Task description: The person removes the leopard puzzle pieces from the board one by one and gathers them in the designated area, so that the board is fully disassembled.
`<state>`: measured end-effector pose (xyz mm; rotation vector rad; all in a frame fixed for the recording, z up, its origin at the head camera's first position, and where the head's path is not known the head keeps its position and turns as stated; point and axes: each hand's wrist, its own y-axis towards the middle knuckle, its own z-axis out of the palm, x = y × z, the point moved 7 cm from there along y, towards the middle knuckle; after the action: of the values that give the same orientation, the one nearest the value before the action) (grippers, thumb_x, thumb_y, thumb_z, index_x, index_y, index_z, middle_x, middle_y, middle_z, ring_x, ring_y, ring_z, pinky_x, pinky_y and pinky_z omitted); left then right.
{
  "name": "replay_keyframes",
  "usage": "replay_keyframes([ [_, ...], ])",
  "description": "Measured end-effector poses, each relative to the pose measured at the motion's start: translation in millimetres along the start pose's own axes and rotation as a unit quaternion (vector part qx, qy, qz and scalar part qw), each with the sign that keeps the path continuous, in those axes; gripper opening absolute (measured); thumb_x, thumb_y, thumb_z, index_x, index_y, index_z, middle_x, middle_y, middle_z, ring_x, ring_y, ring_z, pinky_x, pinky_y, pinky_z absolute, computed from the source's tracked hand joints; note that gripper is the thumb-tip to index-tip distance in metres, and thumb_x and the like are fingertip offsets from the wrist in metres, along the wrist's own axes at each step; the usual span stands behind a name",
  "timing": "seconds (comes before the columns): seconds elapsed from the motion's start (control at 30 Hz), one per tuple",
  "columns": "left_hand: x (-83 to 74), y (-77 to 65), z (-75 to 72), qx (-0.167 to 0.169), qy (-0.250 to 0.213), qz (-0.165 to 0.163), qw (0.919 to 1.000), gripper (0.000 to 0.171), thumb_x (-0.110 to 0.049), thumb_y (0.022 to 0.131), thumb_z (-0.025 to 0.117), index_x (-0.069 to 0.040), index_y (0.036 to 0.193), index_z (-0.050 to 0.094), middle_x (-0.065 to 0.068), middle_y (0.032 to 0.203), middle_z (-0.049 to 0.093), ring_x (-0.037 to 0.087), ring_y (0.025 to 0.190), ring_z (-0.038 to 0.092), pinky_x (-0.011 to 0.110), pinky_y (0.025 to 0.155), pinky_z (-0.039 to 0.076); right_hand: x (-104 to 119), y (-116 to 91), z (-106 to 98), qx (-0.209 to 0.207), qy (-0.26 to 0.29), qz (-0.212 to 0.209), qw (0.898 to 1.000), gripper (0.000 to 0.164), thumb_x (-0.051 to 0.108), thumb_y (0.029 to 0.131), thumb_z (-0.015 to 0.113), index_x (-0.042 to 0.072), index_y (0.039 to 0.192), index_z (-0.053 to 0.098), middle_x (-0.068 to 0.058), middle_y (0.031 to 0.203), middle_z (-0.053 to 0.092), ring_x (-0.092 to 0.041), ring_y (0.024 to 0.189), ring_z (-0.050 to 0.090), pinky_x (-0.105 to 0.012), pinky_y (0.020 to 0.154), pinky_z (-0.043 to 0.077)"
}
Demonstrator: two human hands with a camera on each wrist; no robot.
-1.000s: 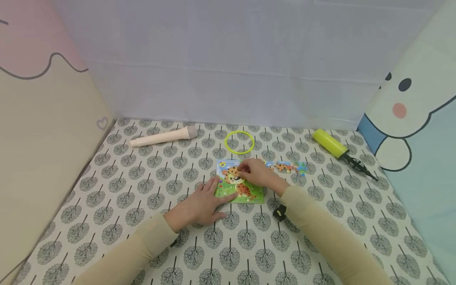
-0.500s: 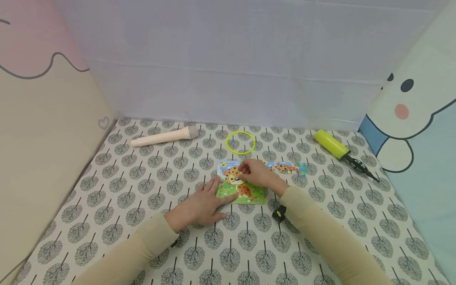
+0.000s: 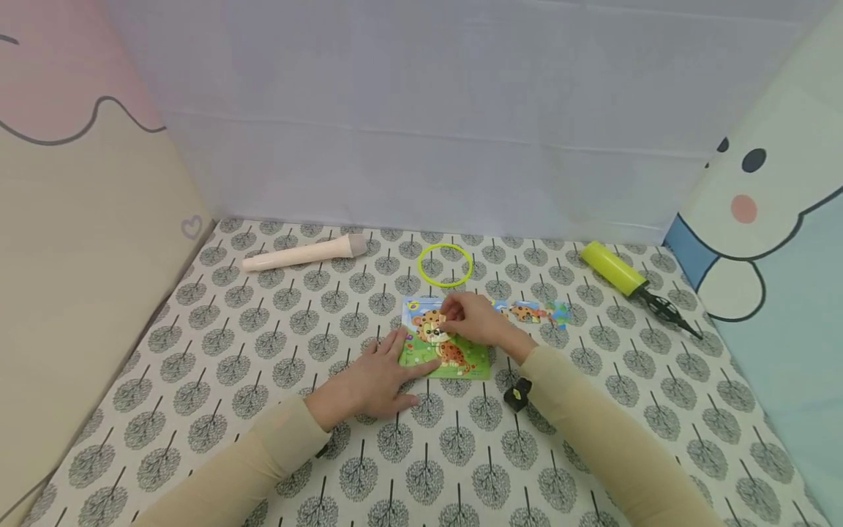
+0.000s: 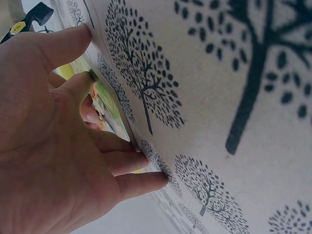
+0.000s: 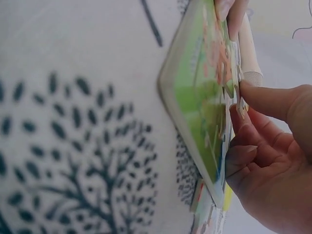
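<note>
A leopard jigsaw puzzle (image 3: pixel 479 359) in a thin tray with a green border lies flat on the cloth in the head view. My left hand (image 3: pixel 372 380) spreads its fingers at the tray's left side, with the index finger across the lower part of the picture. Over the upper right of the puzzle, my right hand (image 3: pixel 473 320) has its fingertips at the leopard's face. The right wrist view has its thumb and fingers pinching a thin puzzle piece (image 5: pixel 240 90) at the picture's surface. The hand hides part of the picture beneath it.
Several loose puzzle pieces (image 3: pixel 527 313) lie right of the tray. Behind it is a yellow-green ring (image 3: pixel 421 274). A pale microphone-shaped stick (image 3: pixel 299 255) lies back left, and a yellow-green hand pump (image 3: pixel 612 267) back right. Cloth walls (image 3: pixel 421 146) enclose the patterned surface.
The piece under my right fingertips has shifted slightly at the leopard's face, where pale edges now show. Both hands stay in nearly the same place.
</note>
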<state>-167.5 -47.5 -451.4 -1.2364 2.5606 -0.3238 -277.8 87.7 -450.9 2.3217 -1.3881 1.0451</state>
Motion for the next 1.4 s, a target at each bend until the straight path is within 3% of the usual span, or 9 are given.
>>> replay_keyframes([
  [0.27,-0.2,-1.2,-1.2,-0.004,-0.001,0.004,1.0,0.064,-0.055,0.094,0.048,-0.04,0.151,0.023,0.035,0.15,0.006,0.047,0.138,0.007,0.063,0.105,0.022,2.6,-0.1,-3.3,0.003,0.028,-0.019,0.999,0.019,0.013,0.086,0.073,0.008,0.099,0.061,0.0,0.084,0.062,-0.014,0.073,0.059,-0.029,0.063,0.052],
  [0.53,-1.6,-0.1,-1.2,-0.004,0.003,0.007,1.0,0.064,-0.054,0.094,0.048,-0.04,0.151,0.023,0.035,0.15,0.006,0.047,0.138,0.008,0.063,0.105,0.022,-1.7,-6.7,-9.8,0.015,0.114,-0.027,0.993,0.018,0.009,0.088,0.07,0.004,0.105,0.063,-0.006,0.091,0.066,-0.021,0.08,0.064,-0.037,0.067,0.054],
  [0.9,0.5,0.4,0.9,0.003,-0.01,0.0,1.0,0.065,-0.055,0.094,0.049,-0.041,0.151,0.021,0.033,0.151,0.003,0.045,0.139,0.004,0.062,0.106,0.019,-17.1,-27.6,-48.9,-0.015,0.088,-0.044,0.995,0.018,0.01,0.086,0.072,0.005,0.102,0.066,-0.006,0.091,0.067,-0.02,0.083,0.064,-0.037,0.074,0.054],
  [1.1,0.9,-1.4,1.1,-0.001,-0.015,-0.001,0.9999,0.064,-0.054,0.094,0.049,-0.041,0.151,0.022,0.033,0.151,0.001,0.045,0.139,0.003,0.063,0.105,0.018,-36.8,-41.7,-64.8,-0.02,0.104,-0.02,0.994,0.021,0.008,0.086,0.071,0.0,0.105,0.065,-0.012,0.093,0.067,-0.027,0.084,0.064,-0.043,0.072,0.054],
  [1.4,-0.6,-0.8,0.0,-0.007,-0.015,0.003,0.9999,0.063,-0.054,0.094,0.049,-0.04,0.151,0.023,0.034,0.151,0.002,0.046,0.138,0.005,0.063,0.105,0.018,-71.6,-59.7,-78.5,-0.029,0.13,0.033,0.991,0.022,0.01,0.087,0.071,0.0,0.106,0.064,-0.013,0.095,0.067,-0.027,0.086,0.064,-0.043,0.073,0.054],
])
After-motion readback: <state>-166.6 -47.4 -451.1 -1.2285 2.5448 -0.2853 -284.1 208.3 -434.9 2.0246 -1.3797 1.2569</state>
